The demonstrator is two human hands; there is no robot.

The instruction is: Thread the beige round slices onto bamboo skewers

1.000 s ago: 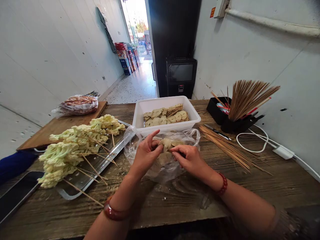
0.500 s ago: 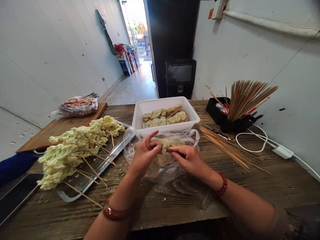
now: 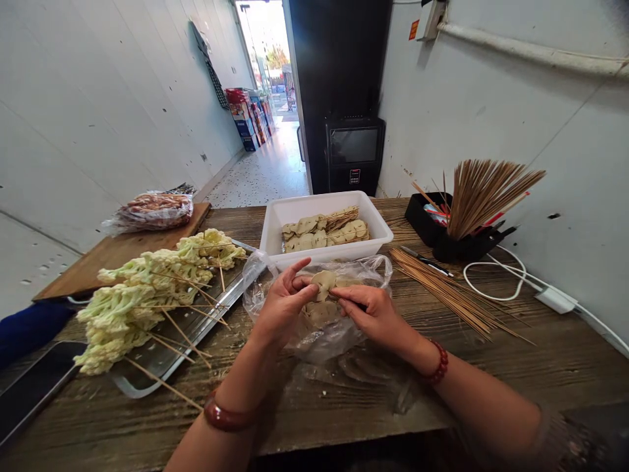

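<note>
Over the clear plastic bag (image 3: 319, 347), my left hand (image 3: 285, 295) pinches a thin, round, beige slice (image 3: 324, 280) that looks like potato. My right hand (image 3: 371, 307) is closed at the slice's right edge, its fingertips together on a thin skewer that is mostly hidden. More such slices (image 3: 320, 313) lie in the bag just below my fingers. Behind the bag, a white plastic tub (image 3: 275, 216) holds slices threaded on skewers (image 3: 307, 241).
On the left, skewered cauliflower (image 3: 147, 275) rests on a metal tray (image 3: 206, 328), near a cutting board (image 3: 73, 272) with a bagged reddish food (image 3: 154, 210). Loose skewers (image 3: 447, 295) lie right, before a black holder (image 3: 455, 248) full of skewers. A phone (image 3: 37, 387) is front left.
The slice between my hands has turned and shows more of its flat face. Both hands stay in nearly the same place.
</note>
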